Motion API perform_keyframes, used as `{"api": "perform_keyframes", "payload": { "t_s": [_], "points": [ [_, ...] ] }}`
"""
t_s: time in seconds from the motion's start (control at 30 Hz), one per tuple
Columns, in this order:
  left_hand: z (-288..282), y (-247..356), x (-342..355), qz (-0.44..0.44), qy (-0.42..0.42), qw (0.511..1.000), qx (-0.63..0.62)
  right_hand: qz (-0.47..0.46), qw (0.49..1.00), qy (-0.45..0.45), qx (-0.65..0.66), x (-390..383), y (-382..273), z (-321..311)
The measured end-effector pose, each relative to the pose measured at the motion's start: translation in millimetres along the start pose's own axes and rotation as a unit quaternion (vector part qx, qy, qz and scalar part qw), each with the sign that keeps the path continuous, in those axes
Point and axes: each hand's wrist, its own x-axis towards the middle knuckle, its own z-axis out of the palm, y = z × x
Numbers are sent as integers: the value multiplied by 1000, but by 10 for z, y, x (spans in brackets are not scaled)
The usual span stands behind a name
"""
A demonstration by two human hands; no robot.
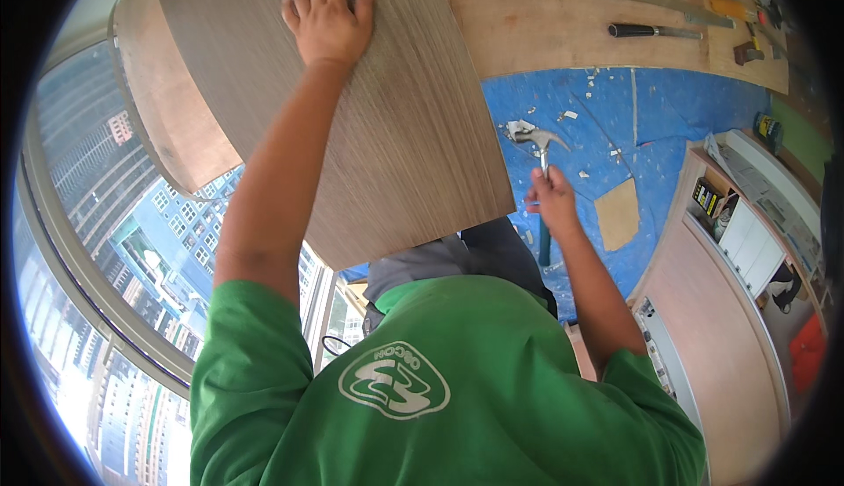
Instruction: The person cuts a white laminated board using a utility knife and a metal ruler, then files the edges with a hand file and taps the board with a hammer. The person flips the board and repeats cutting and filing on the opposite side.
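Note:
A large brown wood-grain panel (404,126) lies in front of me, its near edge close to my waist. Flat on its far part rests my left hand (330,20), fingers stretched out and holding nothing. To the right of the panel, my right hand (552,200) grips a claw hammer (544,141) below its head. The metal head points away from me, and the dark teal handle end shows under the hand. The hammer is apart from the panel, above the blue floor sheet.
A plywood worktop (527,20) at the back carries a black-handled tool (633,31) and several other hand tools. Blue sheeting (659,104) with scraps and a brown board piece (618,214) covers the floor. Cabinets (734,310) stand at right; a window (97,178) is at left.

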Motion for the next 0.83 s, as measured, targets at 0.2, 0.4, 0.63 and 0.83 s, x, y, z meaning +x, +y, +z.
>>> {"api": "perform_keyframes", "payload": {
  "t_s": [0.2, 0.4, 0.63, 0.83],
  "points": [
    [73, -32, 40, -29, -16, 999, 33, 2, 988, -55, 143, -100, -720, -308],
    [25, -17, 51, -31, -19, 999, 40, 12, 986, -110, 128, -101, -912, 84],
    [36, -31, 22, -30, -19, 999, 35, -106, 970, -93, 201, 170, -1411, -60],
    [69, -44, 32, -27, -17, 999, 34, -104, 983, -104, 111, 480, -1715, -38]
  ]
}}
